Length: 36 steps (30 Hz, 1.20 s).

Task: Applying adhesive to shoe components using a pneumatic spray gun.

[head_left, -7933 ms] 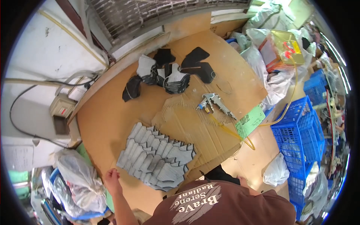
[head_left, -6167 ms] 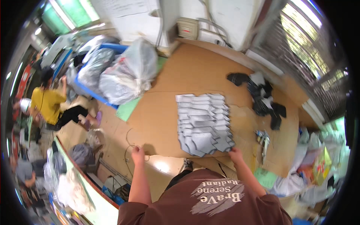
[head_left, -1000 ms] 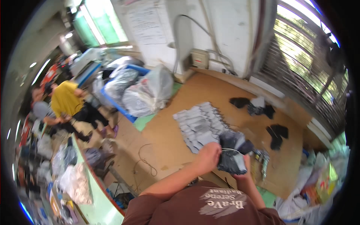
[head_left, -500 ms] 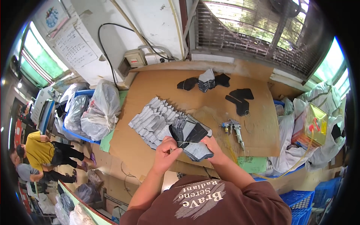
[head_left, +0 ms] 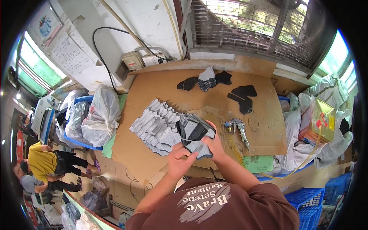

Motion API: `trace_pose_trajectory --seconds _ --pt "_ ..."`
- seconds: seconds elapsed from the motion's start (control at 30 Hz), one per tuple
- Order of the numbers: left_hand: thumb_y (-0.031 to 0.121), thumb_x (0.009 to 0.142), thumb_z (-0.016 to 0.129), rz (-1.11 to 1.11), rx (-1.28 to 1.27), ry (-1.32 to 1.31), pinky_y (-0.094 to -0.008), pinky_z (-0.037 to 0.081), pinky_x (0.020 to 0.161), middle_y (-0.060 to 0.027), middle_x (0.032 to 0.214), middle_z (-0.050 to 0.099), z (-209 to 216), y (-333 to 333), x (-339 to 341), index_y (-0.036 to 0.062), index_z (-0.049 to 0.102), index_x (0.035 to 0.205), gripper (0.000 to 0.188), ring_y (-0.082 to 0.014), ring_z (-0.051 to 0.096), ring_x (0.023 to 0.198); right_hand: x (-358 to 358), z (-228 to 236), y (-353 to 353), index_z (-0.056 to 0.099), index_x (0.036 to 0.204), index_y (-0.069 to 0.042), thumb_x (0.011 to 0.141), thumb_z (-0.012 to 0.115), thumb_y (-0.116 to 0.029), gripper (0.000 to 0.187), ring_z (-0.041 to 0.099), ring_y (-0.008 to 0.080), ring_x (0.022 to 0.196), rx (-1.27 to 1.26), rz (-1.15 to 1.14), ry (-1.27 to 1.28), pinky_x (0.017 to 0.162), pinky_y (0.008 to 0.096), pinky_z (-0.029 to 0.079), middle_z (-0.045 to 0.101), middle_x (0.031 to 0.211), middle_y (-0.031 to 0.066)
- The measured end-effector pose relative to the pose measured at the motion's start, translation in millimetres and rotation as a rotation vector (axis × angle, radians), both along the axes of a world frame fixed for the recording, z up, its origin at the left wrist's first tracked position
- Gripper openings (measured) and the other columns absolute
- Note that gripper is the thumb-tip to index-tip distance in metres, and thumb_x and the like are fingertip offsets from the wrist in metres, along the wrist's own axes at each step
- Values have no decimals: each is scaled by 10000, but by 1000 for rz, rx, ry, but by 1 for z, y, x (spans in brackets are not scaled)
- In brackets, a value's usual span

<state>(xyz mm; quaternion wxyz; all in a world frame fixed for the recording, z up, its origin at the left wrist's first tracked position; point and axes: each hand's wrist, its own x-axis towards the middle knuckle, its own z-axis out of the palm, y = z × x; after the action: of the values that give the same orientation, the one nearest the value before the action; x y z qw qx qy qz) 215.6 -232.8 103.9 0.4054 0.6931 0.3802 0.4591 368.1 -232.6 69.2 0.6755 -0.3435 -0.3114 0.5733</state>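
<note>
A thick bundle of grey and black cut fabric-like pieces (head_left: pixel 196 132) is between my hands, above the near side of the cardboard-covered table. My right hand (head_left: pixel 214 145) grips its right side. At its lower left edge, my left hand (head_left: pixel 180 158) is closed, with the thumb across the near grey piece. A thin pale band seems to cross the bundle near the left fingers; exactly how it is held cannot be made out. Directly left of the bundle lie overlapping rows of similar grey pieces (head_left: pixel 155 126).
Banded grey pieces (head_left: pixel 207 79) and black pieces (head_left: pixel 240 99) lie farther back on the cardboard (head_left: pixel 153 84). A metal spray gun (head_left: pixel 238 130) with a yellow hose rests at right. Bagged goods (head_left: pixel 102 115) stand left; a yellow-topped can (head_left: pixel 325 115) stands right. Two people are far left.
My hands and the bundle have shifted slightly, and the bundle has tilted. The left hand has moved right along its near edge. The whole view has shifted a little.
</note>
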Motion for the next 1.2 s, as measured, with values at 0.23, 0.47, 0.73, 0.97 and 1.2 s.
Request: trace_pose_trajectory --seconds 0.23,0.47,0.73,0.97,1.2 --pt "208 689 671 -117 425 471 -390 348 730 -30 637 508 -16 -2 9 99 534 650 179 -221 509 649 -1 -2 3 479 1104 -10 844 449 -236 345 594 244 894 -189 85 636 798 380 489 576 994 114" --pt "206 740 616 -293 557 580 -400 339 725 -38 647 553 -20 -22 25 98 557 684 135 -234 528 626 10 -22 7 513 1113 -55 824 473 -368 428 581 270 930 -259 0 525 841 433 459 583 1059 113" --pt "126 810 487 35 -617 248 -384 399 704 -34 548 488 -77 13 -10 64 534 639 187 -183 468 485 46 -40 -5 438 1254 -158 769 454 -557 628 451 270 1139 -16 273 989 984 461 318 456 1267 84" --pt "106 783 519 -405 -334 -93 -303 425 588 -69 547 443 -6 7 11 54 457 559 238 -209 463 511 41 -63 -52 370 1273 -58 774 587 -309 600 459 255 1138 -155 169 606 970 399 375 437 1264 134" --pt "219 782 579 -950 36 602 -402 441 589 -131 724 586 -56 -23 21 60 589 715 173 -320 559 667 65 -51 -43 502 1180 -134 751 520 -522 579 505 247 1081 -118 -192 920 944 428 370 545 1163 63"
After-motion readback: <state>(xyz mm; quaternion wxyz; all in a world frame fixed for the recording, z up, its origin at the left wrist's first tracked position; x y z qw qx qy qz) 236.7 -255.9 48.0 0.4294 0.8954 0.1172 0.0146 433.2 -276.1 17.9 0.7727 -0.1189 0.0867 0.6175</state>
